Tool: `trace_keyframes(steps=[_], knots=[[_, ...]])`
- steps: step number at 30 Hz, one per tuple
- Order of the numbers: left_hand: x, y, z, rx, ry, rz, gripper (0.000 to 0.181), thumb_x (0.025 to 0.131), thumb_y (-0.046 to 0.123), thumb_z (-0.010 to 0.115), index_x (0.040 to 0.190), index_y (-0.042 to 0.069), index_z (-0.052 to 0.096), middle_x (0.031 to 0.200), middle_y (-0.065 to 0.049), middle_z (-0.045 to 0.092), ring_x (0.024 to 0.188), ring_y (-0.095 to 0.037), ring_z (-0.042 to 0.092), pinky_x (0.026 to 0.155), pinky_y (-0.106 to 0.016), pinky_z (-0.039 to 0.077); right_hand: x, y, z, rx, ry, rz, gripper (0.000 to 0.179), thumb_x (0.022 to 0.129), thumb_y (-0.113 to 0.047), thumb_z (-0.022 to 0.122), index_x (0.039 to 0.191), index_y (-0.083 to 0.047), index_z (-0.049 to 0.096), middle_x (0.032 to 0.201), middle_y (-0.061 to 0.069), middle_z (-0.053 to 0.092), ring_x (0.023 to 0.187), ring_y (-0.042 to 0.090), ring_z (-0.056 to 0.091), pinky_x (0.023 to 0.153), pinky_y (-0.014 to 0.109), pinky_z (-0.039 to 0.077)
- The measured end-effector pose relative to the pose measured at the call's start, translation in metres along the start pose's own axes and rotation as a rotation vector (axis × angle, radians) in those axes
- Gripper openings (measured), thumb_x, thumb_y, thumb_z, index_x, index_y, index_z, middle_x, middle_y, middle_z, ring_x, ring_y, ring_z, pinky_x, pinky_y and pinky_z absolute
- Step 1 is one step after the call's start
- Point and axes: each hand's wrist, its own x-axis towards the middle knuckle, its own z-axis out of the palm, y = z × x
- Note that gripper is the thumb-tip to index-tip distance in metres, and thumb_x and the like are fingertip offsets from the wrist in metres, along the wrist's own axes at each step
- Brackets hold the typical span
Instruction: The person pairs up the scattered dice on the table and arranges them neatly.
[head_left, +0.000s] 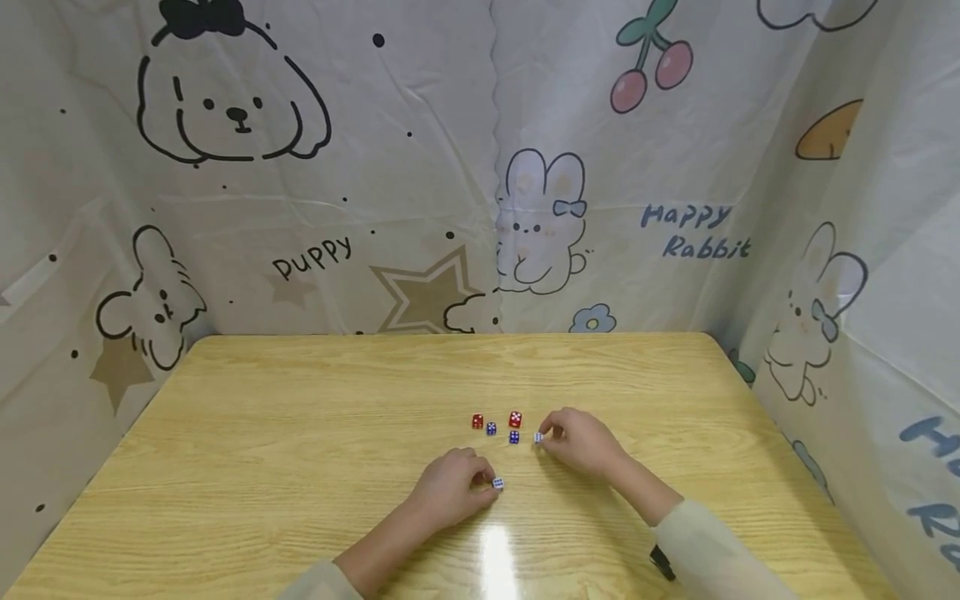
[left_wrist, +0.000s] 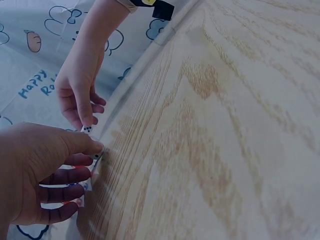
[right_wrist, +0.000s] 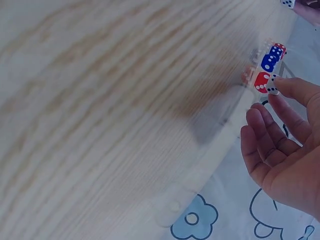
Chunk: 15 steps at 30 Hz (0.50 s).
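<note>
Between the thumb and forefinger of my left hand (head_left: 452, 490) is a white die (head_left: 498, 483), low at the table's middle. My right hand (head_left: 583, 442) pinches another white die (head_left: 538, 437) a bit farther back, and its remaining fingers curve loosely in the right wrist view. Just left of that die lies a blue die (head_left: 514, 437), with a red die (head_left: 515, 419) behind it. A second red die (head_left: 477, 422) and a second blue die (head_left: 491, 428) sit close together farther left. In the left wrist view, fingers partly hide the coloured dice.
The dice lie on a light wood-grain table (head_left: 300, 417). A printed curtain (head_left: 420, 167) with cartoon animals hangs behind its far edge and along both sides. A small black object (head_left: 662, 562) shows at the right sleeve (head_left: 712, 546).
</note>
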Motion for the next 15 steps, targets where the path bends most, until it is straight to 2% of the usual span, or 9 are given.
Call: trace_keyframes(steps=[15], knots=[[0.0, 0.0, 0.0, 0.005, 0.001, 0.003, 0.018, 0.08, 0.034, 0.071, 0.087, 0.018, 0.072, 0.072, 0.009, 0.052, 0.067, -0.003, 0.042, 0.06, -0.018, 0.036, -0.012, -0.006, 0.004, 0.023, -0.063, -0.064, 0.01, 0.082, -0.02, 0.07, 0.088, -0.013, 0.069, 0.077, -0.005, 0.058, 0.071, 0.008, 0.05, 0.064, 0.026, 0.042]])
